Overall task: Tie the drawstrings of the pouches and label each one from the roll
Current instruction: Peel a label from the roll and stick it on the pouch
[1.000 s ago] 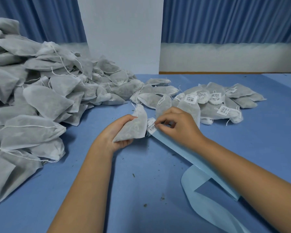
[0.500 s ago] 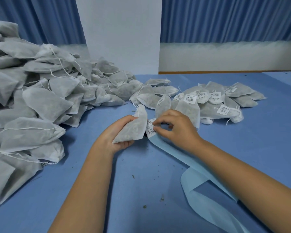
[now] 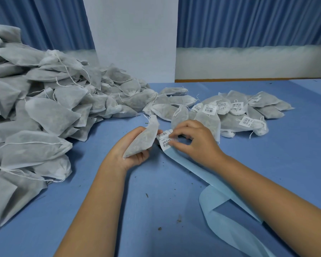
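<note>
— Over mid-table, does our left hand (image 3: pixel 135 156) grip the pouch (image 3: pixel 143 140) as it did half a second ago?
— Yes. Our right hand (image 3: pixel 195 141) pinches the label (image 3: pixel 163 134) at the end of the backing strip (image 3: pixel 196 169). A second label (image 3: pixel 166 144) now shows below it, where we saw one before.
— And the roll?
— The strip runs off the lower edge. The print is too small for us to read.

label (image 3: pixel 163 134) | lifted off backing strip (image 3: pixel 193 169) | (next label (image 3: pixel 165 144) now exposed)

A packing workroom: heaped grey pouches (image 3: pixel 44 112) and barcode-labelled ones (image 3: pixel 235 112) cover a blue-clothed table (image 3: pixel 174 210).
</note>
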Tool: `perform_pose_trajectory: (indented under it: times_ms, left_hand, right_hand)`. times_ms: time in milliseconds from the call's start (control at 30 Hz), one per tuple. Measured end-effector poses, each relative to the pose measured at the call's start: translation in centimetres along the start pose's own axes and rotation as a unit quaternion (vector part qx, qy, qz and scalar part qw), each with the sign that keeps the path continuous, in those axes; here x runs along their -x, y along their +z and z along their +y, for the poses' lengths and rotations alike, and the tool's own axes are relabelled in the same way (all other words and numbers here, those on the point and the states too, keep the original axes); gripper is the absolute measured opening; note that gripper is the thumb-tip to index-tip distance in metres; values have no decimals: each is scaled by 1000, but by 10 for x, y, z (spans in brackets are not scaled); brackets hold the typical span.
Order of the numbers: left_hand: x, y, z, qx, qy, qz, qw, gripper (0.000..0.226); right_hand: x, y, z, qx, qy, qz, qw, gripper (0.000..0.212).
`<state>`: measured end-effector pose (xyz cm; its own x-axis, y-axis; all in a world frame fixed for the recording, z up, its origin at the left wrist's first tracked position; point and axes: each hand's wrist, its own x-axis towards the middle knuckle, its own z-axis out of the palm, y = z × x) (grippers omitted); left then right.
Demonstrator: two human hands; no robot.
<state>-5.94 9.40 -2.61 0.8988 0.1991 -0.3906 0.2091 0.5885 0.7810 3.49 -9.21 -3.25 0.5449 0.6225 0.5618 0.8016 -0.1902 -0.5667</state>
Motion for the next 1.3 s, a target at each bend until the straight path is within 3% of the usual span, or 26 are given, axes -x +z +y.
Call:
perform_pose_trajectory:
  times_ms: [133,267,333,433,600,733,1033,1167,1300]
  left_hand:
    - [-3,-3,0,9,-6,29,1000,36]
    - [-3,-4,-2,-26,21,76,997,5]
    - [-4,-3,-2,-87,50,79,992,13]
    - [-3,3,-2,-256,97,112,955,20]
    - [4,21,-10,-348,155,50,923,17]
    - [9,26,-15,-400,166,1,901,10]
    - [5,23,-16,-352,147,-25,924,4]
    - [2,20,-17,-338,134,-25,931,6]
    - [-4,15,-16,-309,135,36,941,16]
  right_hand:
    - [2,-2,-4,-34,12,-3,999,7]
    - [1,-8,-12,-151,64,35,986,22]
    - [-3,-13,-14,-204,108,75,970,22]
    - [-11,-19,-13,-229,158,92,956,20]
    - [-17,-14,-15,-248,186,-7,951,63]
    - [-18,-1,-16,-241,185,5,953,58]
    - [-18,-1,-9,-369,257,56,891,47]
    - [-18,-2,-10,-369,249,51,894,46]
    - [-23,-11,-14,-339,240,73,907,35]
